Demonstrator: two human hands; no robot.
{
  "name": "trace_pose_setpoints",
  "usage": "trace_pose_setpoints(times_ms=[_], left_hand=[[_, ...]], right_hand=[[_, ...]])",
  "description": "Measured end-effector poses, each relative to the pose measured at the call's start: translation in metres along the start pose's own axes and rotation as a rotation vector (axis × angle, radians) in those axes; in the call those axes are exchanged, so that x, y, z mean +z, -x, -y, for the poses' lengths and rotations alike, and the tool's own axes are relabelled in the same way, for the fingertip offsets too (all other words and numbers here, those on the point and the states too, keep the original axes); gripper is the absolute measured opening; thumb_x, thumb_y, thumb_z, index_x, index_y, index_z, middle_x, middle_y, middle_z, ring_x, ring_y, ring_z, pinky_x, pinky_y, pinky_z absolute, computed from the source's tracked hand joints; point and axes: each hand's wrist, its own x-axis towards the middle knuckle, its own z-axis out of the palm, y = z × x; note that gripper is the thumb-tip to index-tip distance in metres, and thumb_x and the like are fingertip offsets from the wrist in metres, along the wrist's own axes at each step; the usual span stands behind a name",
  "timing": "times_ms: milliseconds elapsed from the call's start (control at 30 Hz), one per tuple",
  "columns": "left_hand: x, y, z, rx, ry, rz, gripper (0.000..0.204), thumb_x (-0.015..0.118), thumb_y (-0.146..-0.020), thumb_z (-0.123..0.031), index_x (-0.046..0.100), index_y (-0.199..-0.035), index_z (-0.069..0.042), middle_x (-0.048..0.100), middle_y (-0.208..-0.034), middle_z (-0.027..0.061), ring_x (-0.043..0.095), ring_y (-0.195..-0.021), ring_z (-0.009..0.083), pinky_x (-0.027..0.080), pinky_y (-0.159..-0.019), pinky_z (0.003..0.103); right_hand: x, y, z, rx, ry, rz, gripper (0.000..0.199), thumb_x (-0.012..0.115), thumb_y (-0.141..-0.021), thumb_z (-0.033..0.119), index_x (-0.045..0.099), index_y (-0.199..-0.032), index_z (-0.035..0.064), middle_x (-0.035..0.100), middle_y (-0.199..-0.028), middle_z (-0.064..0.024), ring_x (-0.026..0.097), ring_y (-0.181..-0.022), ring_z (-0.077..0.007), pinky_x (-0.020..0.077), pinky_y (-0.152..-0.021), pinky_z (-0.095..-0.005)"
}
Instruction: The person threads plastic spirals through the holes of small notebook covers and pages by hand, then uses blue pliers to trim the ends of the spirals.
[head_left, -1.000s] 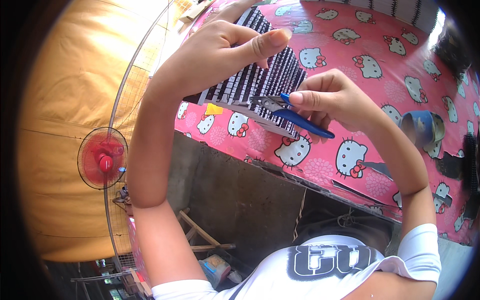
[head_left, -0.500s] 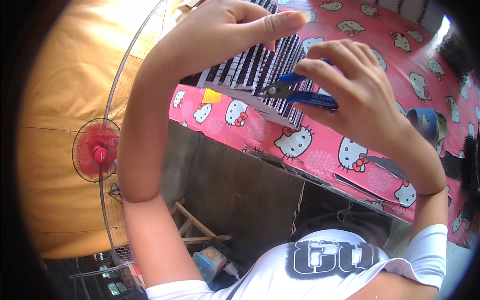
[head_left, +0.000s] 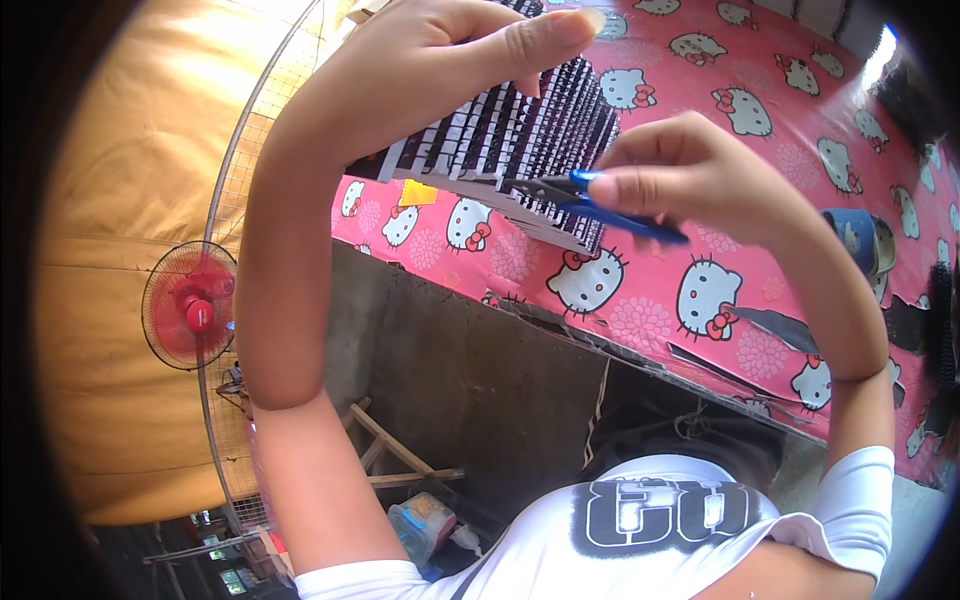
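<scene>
An orange tarp filled the left side of the room behind a red fan, and on the other side a table spread with a pink cover of cartoon cat faces ran toward the far corner. On it stood the stack of wire-bound booklets, its rows of dark coils facing up and its near edge turned toward the person, with a yellow scrap just beside that edge. The right hand was closed around the blue-handled nippers, thumb laid along the upper handle and fingers curled below, the metal tip at the near edge of the coils; whether the blades had metal between them was too small to tell. The left hand arched over the stack with its thumb stretched out and apart, most of its fingers out of sight, so I could not tell whether they gripped the booklets. What had just changed was the right hand: half a second earlier its back was up and its fingers reached over the handles, and now it had rolled so that the thumb showed on top. That looked like a fresh hold for working at the coils, since the nippers' tip remained near the same edge and the left hand kept much the same pose.
</scene>
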Motion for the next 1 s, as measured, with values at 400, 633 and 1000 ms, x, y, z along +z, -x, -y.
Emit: trace_pose_setpoints(times_ms=[400,633,1000], left_hand=[[-0.004,0.003,0.000,0.063,0.113,-0.005,0.048,0.051,-0.095,-0.050,0.072,-0.085,-0.008,0.023,-0.150,0.0323,0.015,-0.143,0.0414,0.018,-0.112,0.052],[0.001,-0.001,0.019,-0.075,0.133,0.061,0.051,0.049,-0.099,-0.045,0.066,-0.082,0.000,0.062,-0.081,0.0014,0.054,-0.083,0.0090,0.040,-0.080,0.025],[0.003,-0.003,0.020,-0.076,0.144,0.054,0.049,0.050,-0.099,-0.044,0.065,-0.081,-0.001,0.063,-0.083,0.0018,0.055,-0.085,0.0094,0.040,-0.083,0.025]], right_hand=[[0.021,-0.001,-0.029,-0.535,0.403,-0.346,0.035,0.078,-0.076,0.026,0.065,-0.100,0.0033,0.064,-0.087,-0.0098,0.063,-0.081,-0.0233,0.0501,-0.073,-0.0364],[0.009,-0.001,-0.019,0.179,-0.238,0.074,0.044,0.073,-0.083,0.042,0.068,-0.097,0.0000,0.069,-0.078,-0.0121,0.065,-0.064,-0.0194,0.0544,-0.058,-0.0338],[0.014,0.000,-0.037,-0.373,0.264,-0.228,0.030,0.077,-0.077,0.026,0.069,-0.094,0.0027,0.067,-0.081,-0.0089,0.065,-0.073,-0.0220,0.0521,-0.067,-0.0351]])
